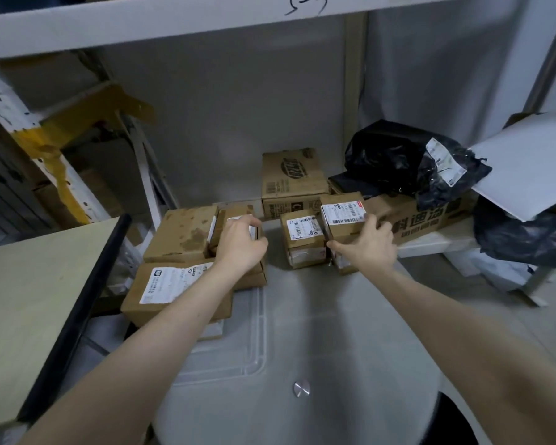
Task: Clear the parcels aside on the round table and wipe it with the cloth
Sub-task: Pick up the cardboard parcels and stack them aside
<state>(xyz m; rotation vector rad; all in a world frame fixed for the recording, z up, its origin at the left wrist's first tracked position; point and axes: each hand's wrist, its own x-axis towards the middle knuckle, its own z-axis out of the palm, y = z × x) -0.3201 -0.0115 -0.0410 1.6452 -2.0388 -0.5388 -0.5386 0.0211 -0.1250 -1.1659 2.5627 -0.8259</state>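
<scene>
The round glass table (350, 332) fills the lower middle, with a metal disc (301, 388) at its centre. Several cardboard parcels stand along its far edge. My left hand (239, 244) grips a small labelled box (238, 216) on top of a stack of flat brown parcels (174, 284) at the left. My right hand (365, 247) holds the side of a labelled carton (344, 216), which stands beside another small taped carton (304, 237). No cloth is visible.
A larger printed box (292, 181) and a long carton (430, 220) stand behind. Black plastic bags (408, 159) and a white envelope (527, 165) lie at the right. A beige desk (29, 300) flanks the left. A shelf beam (206, 20) hangs overhead.
</scene>
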